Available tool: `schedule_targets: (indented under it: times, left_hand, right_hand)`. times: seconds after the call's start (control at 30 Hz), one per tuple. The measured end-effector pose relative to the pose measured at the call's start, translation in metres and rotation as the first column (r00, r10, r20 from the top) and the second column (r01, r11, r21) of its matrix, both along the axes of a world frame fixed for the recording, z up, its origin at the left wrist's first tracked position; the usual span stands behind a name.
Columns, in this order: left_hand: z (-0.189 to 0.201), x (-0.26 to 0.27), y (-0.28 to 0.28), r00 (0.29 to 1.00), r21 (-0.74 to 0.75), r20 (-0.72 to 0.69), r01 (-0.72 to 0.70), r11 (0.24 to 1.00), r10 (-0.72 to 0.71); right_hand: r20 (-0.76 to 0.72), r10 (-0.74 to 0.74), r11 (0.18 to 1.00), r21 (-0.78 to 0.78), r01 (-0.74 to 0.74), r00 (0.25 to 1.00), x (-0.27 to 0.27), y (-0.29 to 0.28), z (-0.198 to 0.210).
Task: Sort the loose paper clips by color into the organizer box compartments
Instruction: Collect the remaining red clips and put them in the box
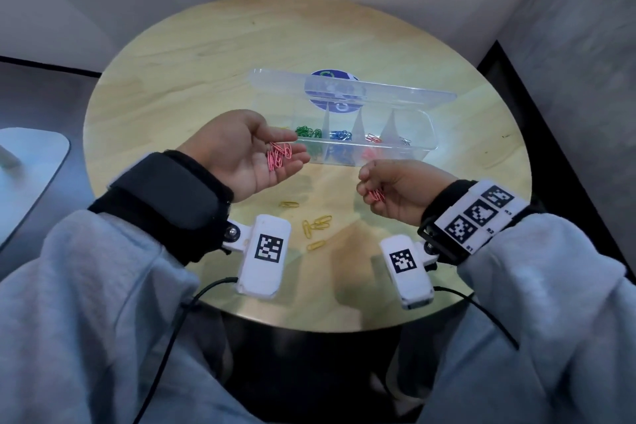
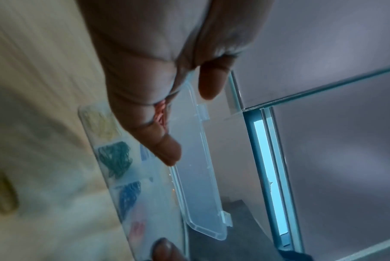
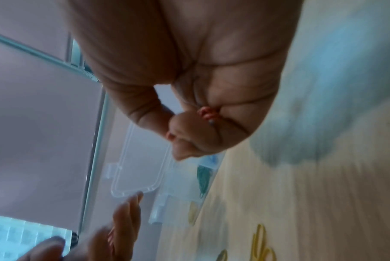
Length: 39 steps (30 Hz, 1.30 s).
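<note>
My left hand (image 1: 296,148) lies palm up, left of the box, fingers relaxed, with a small heap of pink paper clips (image 1: 278,155) resting on it; in the left wrist view these pink clips (image 2: 160,114) show between the fingers. My right hand (image 1: 366,188) hovers in front of the box and pinches a few pink clips (image 1: 377,195), also visible as pink clips (image 3: 207,113) in its curled fingers. The clear organizer box (image 1: 426,143) stands open with green clips (image 1: 308,131), blue clips (image 1: 340,135), pink clips (image 1: 373,138) and a silver clip (image 1: 406,140) in separate compartments. Several yellow clips (image 1: 316,224) lie loose on the table.
The box's clear lid (image 1: 351,89) stands open behind it. The round wooden table (image 1: 206,45) sits by a grey wall corner. A single yellow clip (image 1: 289,204) lies near my left wrist. A white chair base (image 1: 27,165) is on the floor to the left.
</note>
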<state>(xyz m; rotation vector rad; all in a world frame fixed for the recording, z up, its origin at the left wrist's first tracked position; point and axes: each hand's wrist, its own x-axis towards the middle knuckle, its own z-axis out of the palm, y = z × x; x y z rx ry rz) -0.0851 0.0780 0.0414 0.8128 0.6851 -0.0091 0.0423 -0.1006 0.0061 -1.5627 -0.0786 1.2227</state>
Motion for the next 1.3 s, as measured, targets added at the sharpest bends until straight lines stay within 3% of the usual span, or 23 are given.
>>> schedule_targets:
  times: [0.1,0.2,0.43,0.63,0.77,1.0,1.17,1.3]
  left_hand:
    - [0.003,0.0,-0.009,0.997,-0.034,0.05,-0.052,0.998,0.054]
    - [0.004,0.005,-0.016,0.997,0.055,0.041,-0.075,0.996,0.072]
    - [-0.011,0.027,-0.032,0.998,0.098,-0.023,-0.057,0.994,0.06]
    - [-0.002,0.07,-0.041,1.0,0.168,-0.02,-0.018,0.986,0.021]
    - [0.003,0.1,-0.044,0.998,0.257,-0.053,-0.005,0.966,0.02]
    - [-0.002,0.127,-0.052,0.998,0.288,-0.053,-0.003,0.958,0.019]
    - [-0.004,0.131,-0.055,1.0,0.302,-0.031,0.01,0.953,0.0]
    - [0.001,0.125,-0.058,0.994,0.304,-0.077,0.1,0.947,-0.08]
  right_hand:
    - [-0.131,-0.106,0.991,0.069,0.115,0.986,0.005,-0.013,0.003]
    - [-0.216,-0.17,0.965,0.161,0.207,0.961,0.013,-0.025,0.012]
    - [-0.038,-0.24,0.945,0.219,0.242,0.97,0.035,-0.023,0.027]
    - [0.072,-0.308,0.932,0.22,0.286,0.949,0.064,-0.001,0.032]
    - [0.065,-0.252,0.956,0.175,0.237,0.966,0.073,0.013,0.022]
    - [0.066,-0.213,0.966,0.164,0.2,0.975,0.08,0.014,0.017]
    - [0.215,-0.033,0.996,0.093,0.013,0.976,0.085,-0.003,0.027]
    - [0.429,0.151,0.988,-0.078,-0.129,0.891,0.084,-0.017,0.029]
